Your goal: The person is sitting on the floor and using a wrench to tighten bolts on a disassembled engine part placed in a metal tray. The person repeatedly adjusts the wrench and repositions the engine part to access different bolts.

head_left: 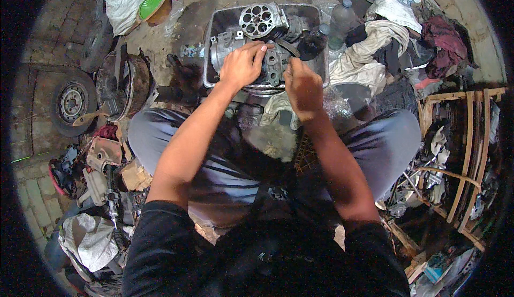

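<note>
Working over a grey tub [222, 23] set on the floor [198, 2], just beyond the knees. Finding the grey metal block with round holes [273, 68] inside, toward the tub's near edge, between both hands. Left hand [242, 68] by the cylindrical housing [219, 50], with fingers narrow-set and pointing far and right; cannot tell whether gripping or merely resting. Right hand [303, 85] just right of the block, with fingers curled tight, fist-like; cannot tell whether closed on anything, being turned away from view.

To do this well, probably: steady the block from the left, pressing down lightly to prevent rocking on the uneven pile. Use short, controlled movements from the right, square to the block's face rather than sideways. Mind the dark curved piece [289, 49] just far of the right fingers; easy to snag. Avoid jogging the round disc with holes [257, 20] at the far side, perhaps prone to sliding. Leave clear of the tub's right wall, sparing the knuckles.
</note>
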